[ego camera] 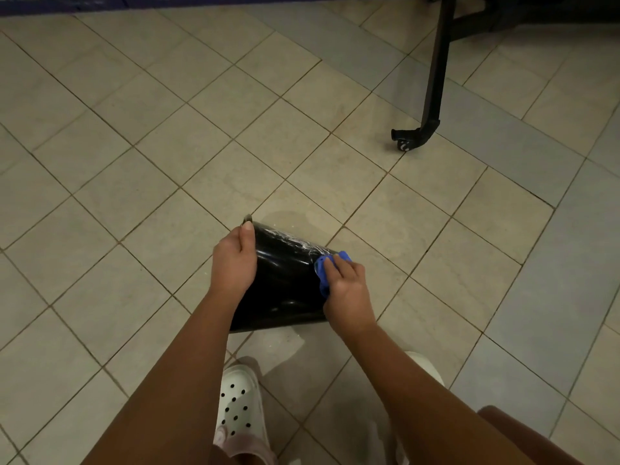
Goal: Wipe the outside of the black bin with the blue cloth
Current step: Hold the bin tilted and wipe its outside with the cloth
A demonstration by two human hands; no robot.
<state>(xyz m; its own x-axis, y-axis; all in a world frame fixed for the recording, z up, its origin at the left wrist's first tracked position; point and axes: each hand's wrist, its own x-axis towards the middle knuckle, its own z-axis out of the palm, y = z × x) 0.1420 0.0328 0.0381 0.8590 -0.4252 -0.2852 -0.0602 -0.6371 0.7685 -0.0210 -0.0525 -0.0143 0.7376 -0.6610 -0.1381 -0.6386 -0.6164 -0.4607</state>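
The black bin [285, 280] is glossy and stands tilted on the tiled floor just ahead of my feet, with white soapy streaks on its upper side. My left hand [235, 260] grips its left edge, thumb up along the rim. My right hand [347, 290] presses the bunched blue cloth [323, 273] against the bin's right side; the cloth sticks out above and to the left of my fingers. The bin's lower right part is hidden behind my right wrist.
Beige tiled floor [151, 162] lies all around, with a damp patch near the bin. A black metal leg with a caster [426, 125] stands at the far right. My white perforated clog [236, 407] is right below the bin. A dark wall base [134, 1] runs along the top.
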